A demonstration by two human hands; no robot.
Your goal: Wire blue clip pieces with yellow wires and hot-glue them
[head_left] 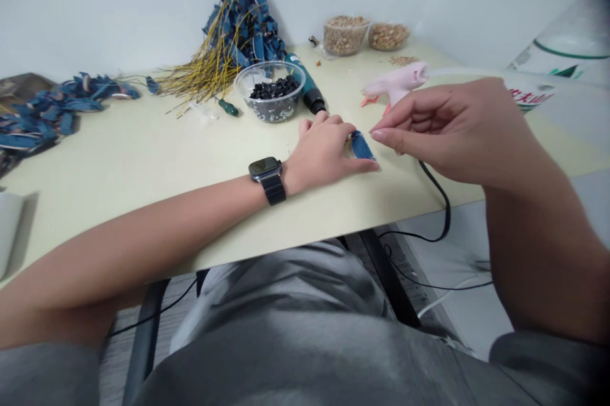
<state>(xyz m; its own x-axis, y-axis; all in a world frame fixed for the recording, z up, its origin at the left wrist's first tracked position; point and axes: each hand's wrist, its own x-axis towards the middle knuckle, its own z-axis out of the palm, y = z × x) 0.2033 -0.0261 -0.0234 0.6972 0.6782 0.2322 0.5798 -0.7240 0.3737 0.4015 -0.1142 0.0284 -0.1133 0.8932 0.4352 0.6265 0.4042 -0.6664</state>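
1. At far left, a loose heap of blue pieces (47, 115) lies on the table (157, 152).
2. Next, more blue pieces with yellow stems (212, 60) lean against the wall; a bump could send that stack sliding.
3. The clear bowl (245, 93) of black bits stands just beyond the left hand (324, 148); a careless knuckle could tip it.
4. The left hand rests on the table, thumb and forefinger closed around one blue piece (363, 147), which lies flat between them. Uneven pressure could make it skid or turn.
5. The right hand (448, 129) hovers just beside that piece, thumb and forefinger tips together (anything between them is too small to tell). A slip there could smear or drop it.
6. Behind the right hand lies the pink glue gun (398, 83); if hot, its nozzle could burn a straying finger. The black cable (441, 193) over the edge could snag the forearm.
7. At far right, clear plastic packaging (572, 98) bears red Chinese characters, partly hidden; the last resembles 山.
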